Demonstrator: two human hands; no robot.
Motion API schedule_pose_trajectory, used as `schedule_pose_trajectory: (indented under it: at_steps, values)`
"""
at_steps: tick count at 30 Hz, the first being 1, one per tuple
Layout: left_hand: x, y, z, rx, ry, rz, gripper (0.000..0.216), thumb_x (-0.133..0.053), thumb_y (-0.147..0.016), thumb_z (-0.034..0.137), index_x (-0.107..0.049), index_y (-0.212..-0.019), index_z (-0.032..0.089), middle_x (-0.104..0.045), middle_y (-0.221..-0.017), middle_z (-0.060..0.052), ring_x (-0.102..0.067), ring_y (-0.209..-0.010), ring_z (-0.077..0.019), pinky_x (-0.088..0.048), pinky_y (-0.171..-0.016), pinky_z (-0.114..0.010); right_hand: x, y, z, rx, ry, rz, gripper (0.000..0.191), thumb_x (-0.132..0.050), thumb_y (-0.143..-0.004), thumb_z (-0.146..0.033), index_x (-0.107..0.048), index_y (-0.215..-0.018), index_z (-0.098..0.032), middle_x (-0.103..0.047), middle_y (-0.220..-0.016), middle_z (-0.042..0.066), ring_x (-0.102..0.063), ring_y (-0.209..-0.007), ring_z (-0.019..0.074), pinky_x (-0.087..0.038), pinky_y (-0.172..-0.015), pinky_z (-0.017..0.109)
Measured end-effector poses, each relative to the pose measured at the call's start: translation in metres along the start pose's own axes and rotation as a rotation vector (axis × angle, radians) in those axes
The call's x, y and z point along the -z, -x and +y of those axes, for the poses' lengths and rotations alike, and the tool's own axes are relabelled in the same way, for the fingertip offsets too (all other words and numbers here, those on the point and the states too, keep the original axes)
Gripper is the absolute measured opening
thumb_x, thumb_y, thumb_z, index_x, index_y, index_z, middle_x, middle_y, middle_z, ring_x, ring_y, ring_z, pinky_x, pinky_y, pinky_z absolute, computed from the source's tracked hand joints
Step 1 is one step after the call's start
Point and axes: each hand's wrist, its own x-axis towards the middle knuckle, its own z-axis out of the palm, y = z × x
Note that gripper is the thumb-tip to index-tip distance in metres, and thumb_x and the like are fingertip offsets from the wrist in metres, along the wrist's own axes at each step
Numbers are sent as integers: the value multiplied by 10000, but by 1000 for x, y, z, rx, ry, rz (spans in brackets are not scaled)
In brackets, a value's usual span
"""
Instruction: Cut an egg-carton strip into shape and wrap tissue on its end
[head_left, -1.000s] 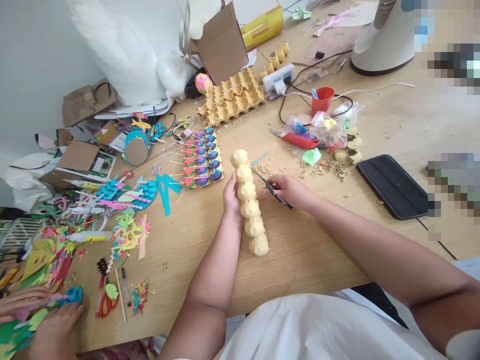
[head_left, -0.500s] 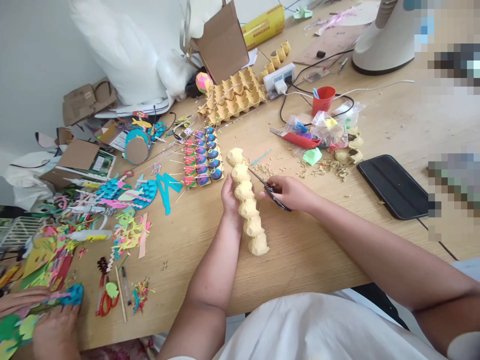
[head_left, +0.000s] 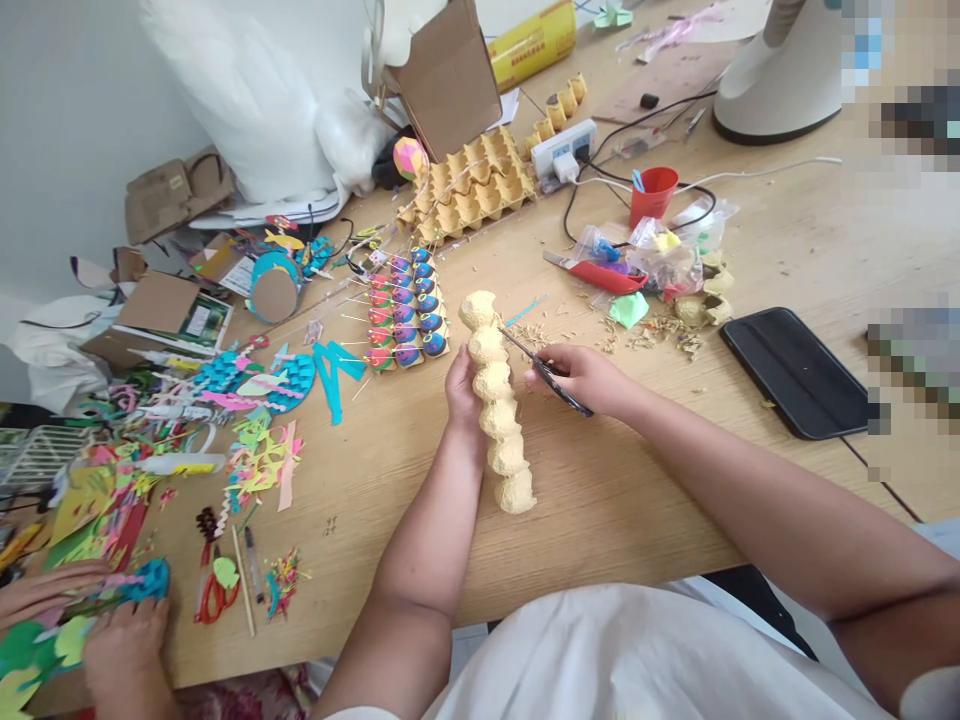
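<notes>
My left hand [head_left: 463, 390] is closed around the left side of a strip of yellow egg-carton cups [head_left: 496, 400], its fingers partly hidden behind it. The strip is held tilted above the table, its bumpy side facing me. In my right hand [head_left: 574, 375] is a pair of dark scissors [head_left: 551, 372], fingers wrapped at the handles. The scissor blades reach the strip's right edge near its upper end. Small trimmed scraps [head_left: 534, 335] lie on the table behind the scissors.
Painted egg-carton cups [head_left: 405, 310] stand behind my left hand, with an uncut egg tray [head_left: 472, 185] farther back. A red cup [head_left: 652, 195], plastic bags [head_left: 664, 255] and a black phone-like slab [head_left: 796, 372] lie to the right. Another person's hands [head_left: 127, 640] work at lower left among paper pieces.
The view has shifted slightly. My left hand still holds the strip, and the scissors stay at its right edge with little visible movement.
</notes>
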Motion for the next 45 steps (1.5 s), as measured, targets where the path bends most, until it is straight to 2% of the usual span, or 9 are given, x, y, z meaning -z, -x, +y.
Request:
schedule_pose_trajectory:
  at_steps: [8,12,17,24,29,36,39,45]
  values:
    - [-1,0,0,23,-25,4,433,-497,-1105,546,-741,-866,280,-719,-681,-15,-609,-486,-128,-484,-488,-242,1,-2,6,-12,-51,-19,636,-707,-773,-837,-637,-819,-206,-465,-658,-35,-386,-644,129,-271,-602,302]
    - [9,-5,-1,58,-36,-29,397,-505,-1099,550,-745,-919,290,-729,-686,-10,-638,-487,-139,-512,-474,-241,0,-4,9,6,-43,-15,645,-688,-791,-843,-647,-832,-201,-459,-659,-33,-377,-642,128,-266,-603,302]
    - [18,-10,-2,64,-11,-78,351,-610,-1060,586,-759,-947,289,-751,-745,-8,-675,-517,-139,-529,-487,-243,0,-4,8,1,-15,-6,641,-677,-805,-832,-672,-862,-194,-453,-654,-34,-378,-649,132,-255,-602,297]
    - [15,-10,-5,57,-22,-16,383,-624,-1049,616,-761,-923,281,-759,-755,-21,-678,-515,-157,-522,-480,-264,-3,-2,3,-11,-10,34,619,-691,-787,-802,-675,-869,-189,-505,-679,-26,-427,-676,139,-307,-637,299]
    - [12,-9,-4,52,-33,-5,406,-596,-1062,616,-759,-900,280,-729,-709,-22,-640,-484,-152,-496,-468,-264,-1,-4,2,-32,90,46,607,-677,-785,-807,-649,-824,-203,-524,-679,-15,-455,-682,151,-316,-657,309]
    - [8,-4,-1,84,-42,-38,373,-602,-1060,603,-777,-920,305,-708,-677,-21,-626,-487,-146,-525,-514,-283,9,-4,0,-50,156,-2,571,-714,-801,-770,-692,-869,-203,-560,-719,0,-486,-713,164,-331,-676,314]
    - [8,-4,0,98,-58,-17,426,-582,-1060,631,-768,-888,289,-700,-674,-29,-612,-473,-142,-523,-510,-292,14,-2,-1,-42,157,-32,554,-735,-803,-746,-698,-912,-204,-576,-713,-5,-489,-691,160,-342,-667,311]
    - [9,-6,1,82,-28,-24,447,-530,-1077,634,-767,-907,296,-689,-661,-29,-608,-471,-145,-535,-523,-297,16,1,-3,7,119,-60,609,-724,-785,-805,-668,-912,-211,-567,-729,-9,-474,-699,158,-323,-644,302]
